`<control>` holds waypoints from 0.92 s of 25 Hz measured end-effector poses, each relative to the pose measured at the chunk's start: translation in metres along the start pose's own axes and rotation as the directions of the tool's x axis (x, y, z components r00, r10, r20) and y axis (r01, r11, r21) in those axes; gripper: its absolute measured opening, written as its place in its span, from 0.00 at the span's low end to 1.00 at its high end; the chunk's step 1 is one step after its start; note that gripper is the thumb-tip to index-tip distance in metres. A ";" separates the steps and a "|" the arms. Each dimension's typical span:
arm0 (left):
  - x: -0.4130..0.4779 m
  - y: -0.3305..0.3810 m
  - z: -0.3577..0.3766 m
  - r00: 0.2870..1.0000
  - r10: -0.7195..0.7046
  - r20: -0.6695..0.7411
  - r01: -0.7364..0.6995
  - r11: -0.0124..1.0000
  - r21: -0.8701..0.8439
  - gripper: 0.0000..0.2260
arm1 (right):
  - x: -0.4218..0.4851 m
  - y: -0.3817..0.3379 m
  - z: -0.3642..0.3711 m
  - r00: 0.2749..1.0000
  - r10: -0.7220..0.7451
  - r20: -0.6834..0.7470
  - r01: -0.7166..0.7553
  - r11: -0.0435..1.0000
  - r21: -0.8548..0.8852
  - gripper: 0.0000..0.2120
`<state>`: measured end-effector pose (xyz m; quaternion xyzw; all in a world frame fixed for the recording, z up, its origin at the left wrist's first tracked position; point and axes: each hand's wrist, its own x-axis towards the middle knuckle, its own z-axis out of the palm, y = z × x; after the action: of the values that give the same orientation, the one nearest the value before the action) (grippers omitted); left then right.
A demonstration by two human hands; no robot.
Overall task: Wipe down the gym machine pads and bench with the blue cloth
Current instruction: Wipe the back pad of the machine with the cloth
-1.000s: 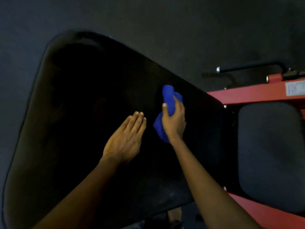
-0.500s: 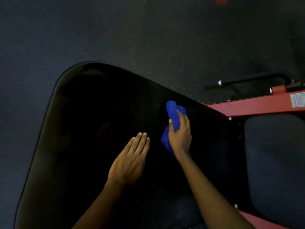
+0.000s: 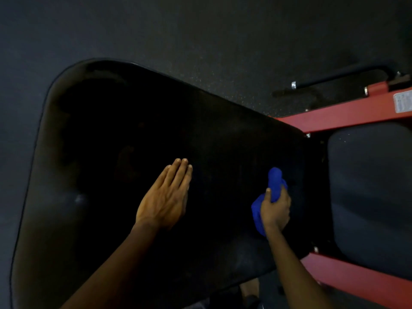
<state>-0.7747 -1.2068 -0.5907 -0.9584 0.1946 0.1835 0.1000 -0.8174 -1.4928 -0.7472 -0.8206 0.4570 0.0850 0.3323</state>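
Right hand (image 3: 275,210) with cloth (image 3: 275,181) has shifted along big black pad (image 3: 133,119) toward narrow end, nearer red frame (image 3: 345,119) than half second ago. Fingers and thumb curled round bunched blue cloth, pressing it on pad; cloth sticks out above and below fist. Left hand (image 3: 166,197) flat on pad middle, fingers straight and together, holding nothing, well apart from right. Dark seat (image 3: 374,186) beyond frame. Speckled floor (image 3: 200,30) around.
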 end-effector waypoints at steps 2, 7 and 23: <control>0.001 0.001 0.002 0.999 -0.004 -0.052 0.005 1.000 0.016 0.28 | -0.050 -0.015 0.005 0.974 -0.227 0.014 0.226 0.972 0.061 0.24; 0.003 -0.002 0.002 0.999 -0.020 -0.029 0.019 1.000 -0.012 0.28 | -0.116 -0.027 0.002 0.783 -0.587 0.206 0.567 0.810 0.151 0.26; 0.000 0.000 -0.007 0.997 0.021 0.070 -0.022 1.000 0.020 0.30 | 0.026 -0.178 0.022 0.765 -0.608 0.214 0.609 0.790 0.069 0.26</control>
<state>-0.7724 -1.2082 -0.5847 -0.9481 0.2033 0.2157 0.1149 -0.6553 -1.4332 -0.6920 -0.9101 0.1258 0.0661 0.3894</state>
